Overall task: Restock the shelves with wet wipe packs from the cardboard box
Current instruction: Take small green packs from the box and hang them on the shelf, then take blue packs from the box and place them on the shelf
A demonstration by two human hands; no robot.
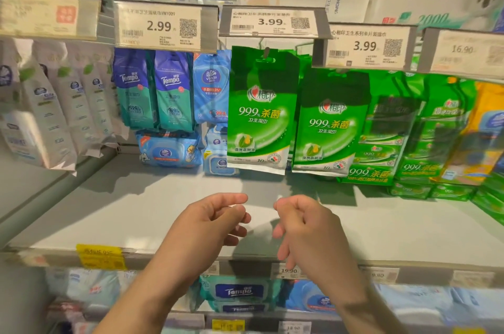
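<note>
**Two empty hands in front of the hanging wet wipe packs**

At the far left, white slim paper-like packs [51,115] hang tilted from the upper rail. Next to them hang two purple-and-teal Tempo wet wipe packs [155,90] side by side, under the white price label reading 2.99 [158,26]. Just right of these is a light blue Vinda wet wipe pack [211,90], and below it, at the back of the grey metal shelf [163,205], lies a blue flat wipe pack with a lid [169,152].

In the middle, a green flat wet wipe pack with white lower edge [260,112] hangs on a hook under the price label reading 3.99 [270,22]. Beside it on the right, a second green wet wipe pack [327,126] of the same kind hangs a little lower. Further right, bigger green multi-packs [392,148] stand on the shelf, and a yellow-orange pack [480,129] is at the edge, blurred.

Below the green packs, the left hand [215,221] is raised over the front of the shelf with its grip loosely curled, thumb and fingers apart, holding nothing. The right hand [302,224] is just beside it, not touching, and its grip is also half curled and empty.

The cardboard box is not in view.
</note>
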